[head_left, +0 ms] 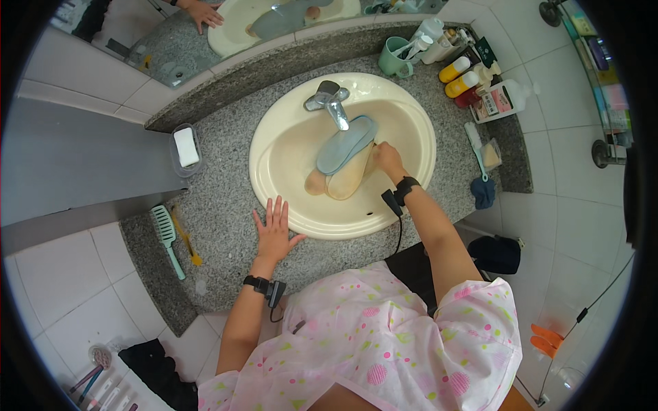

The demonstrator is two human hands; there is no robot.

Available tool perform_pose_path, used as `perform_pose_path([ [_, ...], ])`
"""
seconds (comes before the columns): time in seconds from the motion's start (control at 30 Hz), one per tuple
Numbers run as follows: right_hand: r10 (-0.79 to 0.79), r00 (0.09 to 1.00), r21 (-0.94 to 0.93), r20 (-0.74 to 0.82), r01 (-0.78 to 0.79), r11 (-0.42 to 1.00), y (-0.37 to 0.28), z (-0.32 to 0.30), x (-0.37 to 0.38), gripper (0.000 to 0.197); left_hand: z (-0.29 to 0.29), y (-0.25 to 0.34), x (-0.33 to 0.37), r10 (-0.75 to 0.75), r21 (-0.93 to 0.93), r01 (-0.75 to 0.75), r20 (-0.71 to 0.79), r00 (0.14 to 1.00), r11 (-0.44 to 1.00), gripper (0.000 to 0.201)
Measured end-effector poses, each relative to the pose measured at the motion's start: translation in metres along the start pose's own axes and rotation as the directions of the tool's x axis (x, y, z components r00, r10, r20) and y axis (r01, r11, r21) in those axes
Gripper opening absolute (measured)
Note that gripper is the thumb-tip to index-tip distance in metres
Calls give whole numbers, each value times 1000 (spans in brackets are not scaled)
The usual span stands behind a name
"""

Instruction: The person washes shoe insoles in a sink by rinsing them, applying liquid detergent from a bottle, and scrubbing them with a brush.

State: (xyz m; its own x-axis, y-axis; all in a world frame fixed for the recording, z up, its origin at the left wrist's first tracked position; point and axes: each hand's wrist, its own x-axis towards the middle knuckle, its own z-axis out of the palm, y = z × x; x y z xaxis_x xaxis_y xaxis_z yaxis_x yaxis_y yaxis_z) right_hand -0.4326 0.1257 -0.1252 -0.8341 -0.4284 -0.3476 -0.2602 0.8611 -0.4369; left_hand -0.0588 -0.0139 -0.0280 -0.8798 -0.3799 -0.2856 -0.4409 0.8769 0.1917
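In the cream oval washbasin (274, 164) lies a small pile of shoe insoles. A blue-grey insole (347, 144) is on top, slanting under the tap. Partly beneath it is a beige insole (350, 175), and the rounded tan end (315, 183) of another piece pokes out on the left. My right hand (389, 161) is inside the basin, its curled fingers closed at the right edge of the beige insole; the fingertips are partly hidden. My left hand (275, 233) rests with spread fingers over the basin's front-left rim and the counter, holding nothing.
A chrome tap (330, 101) stands at the basin's back. On the speckled counter (226, 226) are a soap dish (185, 151), a green comb (166, 236), a green mug (395, 58), several bottles (460, 81) and a brush (476, 147). A mirror (226, 31) runs along the back.
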Motion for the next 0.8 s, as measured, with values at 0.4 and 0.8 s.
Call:
perform_pose_path([
  [0.4,-290,816,-164,499,418,893,11,58,-34,25,-2,0,-2,10,-16,-10,-27,1000,1000,105],
  [0.8,-149,937,-473,316,292,831,-19,-23,-44,55,-6,3,1,12,-25,-13,-22,1000,1000,103],
])
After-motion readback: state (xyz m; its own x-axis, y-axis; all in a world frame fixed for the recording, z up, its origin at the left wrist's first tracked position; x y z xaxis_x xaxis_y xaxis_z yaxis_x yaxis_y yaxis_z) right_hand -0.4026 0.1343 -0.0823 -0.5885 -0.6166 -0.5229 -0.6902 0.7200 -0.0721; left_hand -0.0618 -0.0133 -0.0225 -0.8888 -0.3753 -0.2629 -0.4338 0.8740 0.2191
